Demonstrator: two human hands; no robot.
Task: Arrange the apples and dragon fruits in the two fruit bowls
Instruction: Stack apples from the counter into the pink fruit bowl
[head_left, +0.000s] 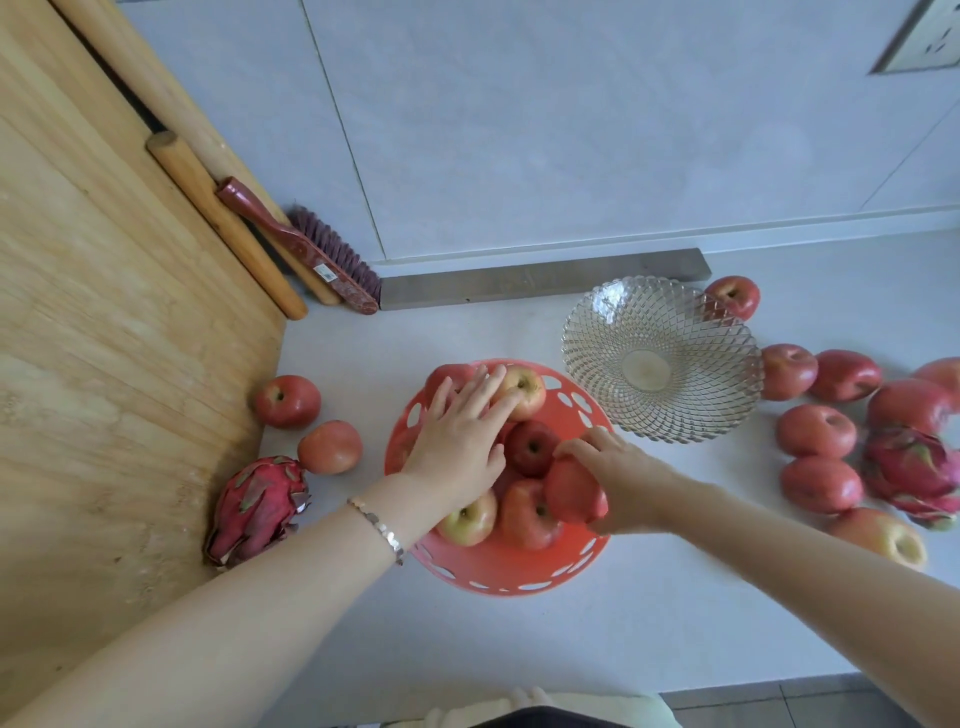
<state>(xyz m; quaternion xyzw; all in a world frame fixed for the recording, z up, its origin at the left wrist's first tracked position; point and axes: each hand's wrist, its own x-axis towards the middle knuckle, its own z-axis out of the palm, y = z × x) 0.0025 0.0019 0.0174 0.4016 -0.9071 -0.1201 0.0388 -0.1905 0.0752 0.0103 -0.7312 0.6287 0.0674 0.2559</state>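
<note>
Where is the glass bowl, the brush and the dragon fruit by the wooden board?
glass bowl (597, 358), head view, bare left wall
brush (306, 249), head view, middle of its back
dragon fruit (257, 506), head view, middle of its skin

White counter (649, 597) w/ red bowl (498, 571), glass bowl (662, 358), loose apples (287, 401), dragon fruits (257, 506)

Two bowls are standing out: one orange bowl (498, 571) and one glass bowl (660, 358). Six apples (530, 447) are showing in the orange one, two are lying to its left, and eight to the right. At least two dragon fruits (257, 506) are lying out, one on each side.
</note>
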